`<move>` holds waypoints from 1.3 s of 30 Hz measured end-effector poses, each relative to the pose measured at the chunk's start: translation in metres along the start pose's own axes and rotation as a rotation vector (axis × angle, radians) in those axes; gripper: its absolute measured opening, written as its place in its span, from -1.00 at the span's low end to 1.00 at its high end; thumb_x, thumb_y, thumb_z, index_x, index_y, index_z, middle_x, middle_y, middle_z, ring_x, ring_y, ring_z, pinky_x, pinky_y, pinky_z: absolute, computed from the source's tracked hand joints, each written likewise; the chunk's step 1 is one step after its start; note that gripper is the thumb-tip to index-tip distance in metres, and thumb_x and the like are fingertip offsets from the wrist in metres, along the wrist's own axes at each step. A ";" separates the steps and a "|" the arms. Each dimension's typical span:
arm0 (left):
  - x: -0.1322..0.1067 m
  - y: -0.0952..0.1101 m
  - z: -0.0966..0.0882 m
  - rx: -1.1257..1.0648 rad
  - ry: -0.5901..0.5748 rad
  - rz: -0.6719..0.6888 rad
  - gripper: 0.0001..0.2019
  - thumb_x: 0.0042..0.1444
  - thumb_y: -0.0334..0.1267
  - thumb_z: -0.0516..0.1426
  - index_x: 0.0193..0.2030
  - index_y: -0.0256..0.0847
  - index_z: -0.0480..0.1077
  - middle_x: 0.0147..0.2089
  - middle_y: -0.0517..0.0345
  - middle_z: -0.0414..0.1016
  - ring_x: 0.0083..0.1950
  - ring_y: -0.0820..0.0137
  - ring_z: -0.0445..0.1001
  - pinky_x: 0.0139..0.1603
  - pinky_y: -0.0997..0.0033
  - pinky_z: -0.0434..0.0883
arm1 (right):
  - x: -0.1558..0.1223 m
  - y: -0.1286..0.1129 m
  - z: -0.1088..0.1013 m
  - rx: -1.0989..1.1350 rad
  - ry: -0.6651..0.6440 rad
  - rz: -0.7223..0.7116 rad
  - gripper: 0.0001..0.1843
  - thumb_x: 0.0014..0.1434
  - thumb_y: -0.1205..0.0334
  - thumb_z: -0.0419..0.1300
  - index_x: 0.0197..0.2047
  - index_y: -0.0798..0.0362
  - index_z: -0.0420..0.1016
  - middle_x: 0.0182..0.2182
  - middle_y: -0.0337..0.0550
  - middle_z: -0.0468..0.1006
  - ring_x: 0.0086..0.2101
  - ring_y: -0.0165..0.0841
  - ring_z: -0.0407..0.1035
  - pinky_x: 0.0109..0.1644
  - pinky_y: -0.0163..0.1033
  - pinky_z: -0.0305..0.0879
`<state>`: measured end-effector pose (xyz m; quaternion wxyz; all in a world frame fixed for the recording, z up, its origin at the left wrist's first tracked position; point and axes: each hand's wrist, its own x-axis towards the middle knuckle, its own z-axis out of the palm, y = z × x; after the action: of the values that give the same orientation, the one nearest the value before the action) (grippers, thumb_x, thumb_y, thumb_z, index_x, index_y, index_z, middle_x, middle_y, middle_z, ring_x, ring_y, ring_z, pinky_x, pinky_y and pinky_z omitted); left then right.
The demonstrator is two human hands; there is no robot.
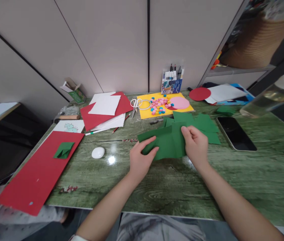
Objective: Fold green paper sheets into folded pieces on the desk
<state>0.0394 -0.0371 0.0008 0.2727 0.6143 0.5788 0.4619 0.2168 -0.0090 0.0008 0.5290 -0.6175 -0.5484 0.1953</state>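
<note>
My right hand (196, 145) pinches the green paper (165, 145) at its right end; my left hand (142, 159) holds the left end, thumb and forefinger apart across its face. Both forearms angle inward. The paper lies between my hands over the table (157, 190), long axis left to right. Beyond, a packet (171, 84) (upright) contains pens (175, 69); a bottle (259, 97) contains liquid.

the right hand (197, 146) hides part of the green paper (165, 145) (the pen pack (171, 83), too small to read)
</note>
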 end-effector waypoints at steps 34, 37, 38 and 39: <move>0.000 -0.005 0.007 -0.082 0.016 -0.069 -0.70 -0.08 -0.32 0.22 -0.13 -0.07 0.49 -0.15 0.16 0.54 -0.13 0.33 0.45 -0.06 0.33 0.37 | -0.001 0.001 0.007 -0.014 0.046 0.002 -0.57 0.19 0.06 0.02 -0.63 0.05 0.06 -0.66 -0.38 -0.03 -0.60 -0.48 -0.07 -0.52 -0.32 -0.13; 0.001 -0.006 0.006 -0.095 0.028 -0.067 -0.69 -0.08 -0.31 0.22 -0.12 -0.06 0.48 -0.12 0.16 0.53 -0.11 0.33 0.45 -0.05 0.34 0.36 | 0.001 0.002 0.004 -0.031 0.085 -0.009 -0.58 0.19 0.06 0.02 -0.62 0.06 0.06 -0.66 -0.38 -0.02 -0.59 -0.49 -0.07 -0.52 -0.32 -0.13; 0.001 -0.006 0.005 -0.100 0.030 -0.064 -0.68 -0.08 -0.30 0.22 -0.11 -0.06 0.48 -0.11 0.16 0.53 -0.10 0.33 0.44 -0.05 0.34 0.36 | 0.002 0.002 0.003 -0.041 0.099 -0.011 -0.58 0.19 0.06 0.02 -0.62 0.06 0.07 -0.66 -0.38 -0.02 -0.60 -0.49 -0.07 -0.52 -0.32 -0.13; 0.002 -0.007 0.005 -0.104 0.029 -0.061 -0.68 -0.07 -0.30 0.22 -0.11 -0.06 0.48 -0.10 0.16 0.52 -0.09 0.33 0.44 -0.05 0.34 0.36 | 0.003 0.003 0.002 -0.053 0.107 -0.012 -0.59 0.20 0.06 0.02 -0.61 0.06 0.07 -0.66 -0.38 -0.02 -0.60 -0.49 -0.07 -0.52 -0.32 -0.13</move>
<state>0.0405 -0.0333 -0.0067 0.3096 0.5745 0.5764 0.4918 0.2176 -0.0053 -0.0015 0.5424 -0.6373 -0.5281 0.1441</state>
